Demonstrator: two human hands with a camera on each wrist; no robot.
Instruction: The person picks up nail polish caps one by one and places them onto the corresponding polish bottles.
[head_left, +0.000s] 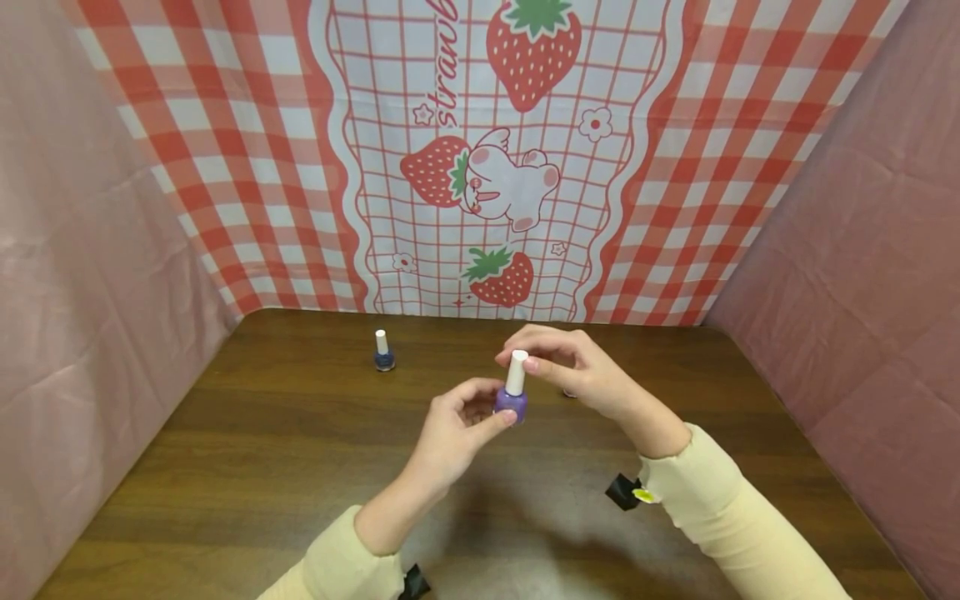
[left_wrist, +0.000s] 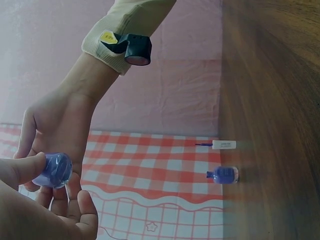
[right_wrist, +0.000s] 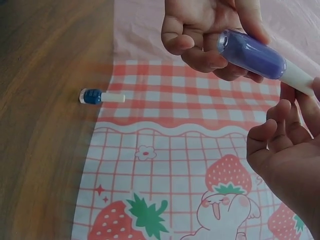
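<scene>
My left hand (head_left: 450,429) grips a purple nail polish bottle (head_left: 512,403) by its glass body, thumb in front. The bottle is held above the table, nearly upright, with its white cap (head_left: 516,372) on top. My right hand (head_left: 592,375) pinches that cap between thumb and fingers. In the right wrist view, the purple polish (right_wrist: 255,55) shows through the glass, and the left hand (right_wrist: 210,30) holds it from the side. The left wrist view shows the bottle's base (left_wrist: 59,170) in the left fingers.
A dark blue nail polish bottle (head_left: 384,358) stands capped at the back left of the wooden table (head_left: 285,467). The left wrist view shows an uncapped bluish-purple bottle (left_wrist: 225,175) beside a white cap (left_wrist: 224,144) standing brush upward. A strawberry-print cloth (head_left: 480,208) hangs behind.
</scene>
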